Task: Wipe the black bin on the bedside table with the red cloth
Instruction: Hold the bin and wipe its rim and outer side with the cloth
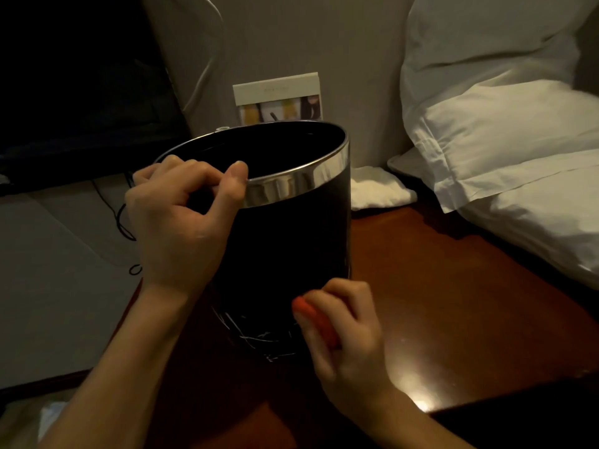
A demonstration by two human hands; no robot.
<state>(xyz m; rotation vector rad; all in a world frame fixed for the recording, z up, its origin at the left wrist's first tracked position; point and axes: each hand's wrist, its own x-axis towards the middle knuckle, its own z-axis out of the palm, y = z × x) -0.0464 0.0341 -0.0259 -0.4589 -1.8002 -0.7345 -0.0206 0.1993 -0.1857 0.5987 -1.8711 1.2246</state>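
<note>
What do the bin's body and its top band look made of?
Black bin: matte dark wall, likely plastic or a leather-look covering; pale scratches show near its base. Rim band: polished metal or chrome plating, with mirror-like reflections. The left hand grips it.

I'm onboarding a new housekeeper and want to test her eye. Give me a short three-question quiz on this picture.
1. True or false: the left hand grips the black bin by its chrome rim.
2. What does the right hand hold against the bin's lower wall?
3. What stands behind the bin? A) a lamp B) a card C) a bottle

Key: 1 true; 2 the red cloth; 3 B.
</note>
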